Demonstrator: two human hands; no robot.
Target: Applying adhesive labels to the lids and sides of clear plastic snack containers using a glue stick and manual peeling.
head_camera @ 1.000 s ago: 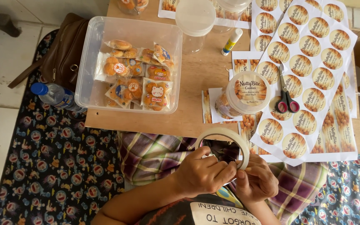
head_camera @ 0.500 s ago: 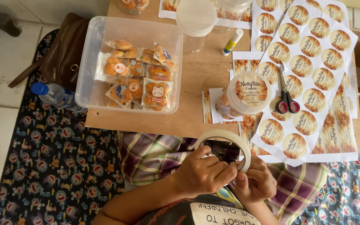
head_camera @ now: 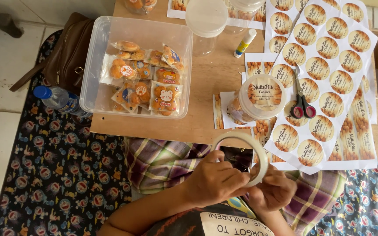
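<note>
I see both hands over the lap, below the low wooden table (head_camera: pixel 206 83). My left hand (head_camera: pixel 213 181) is curled closed around the near side of a pale, translucent ring of adhesive tape (head_camera: pixel 240 140), and my right hand (head_camera: pixel 273 190) pinches its lower right edge with bent fingers. The ring stands tilted just beside 1 round plastic cookie jar with a printed label (head_camera: pixel 259 98) and red-handled scissors (head_camera: pixel 302 105).

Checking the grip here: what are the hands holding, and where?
Both the left hand and right hand hold a tape roll by its lower rim.
</note>
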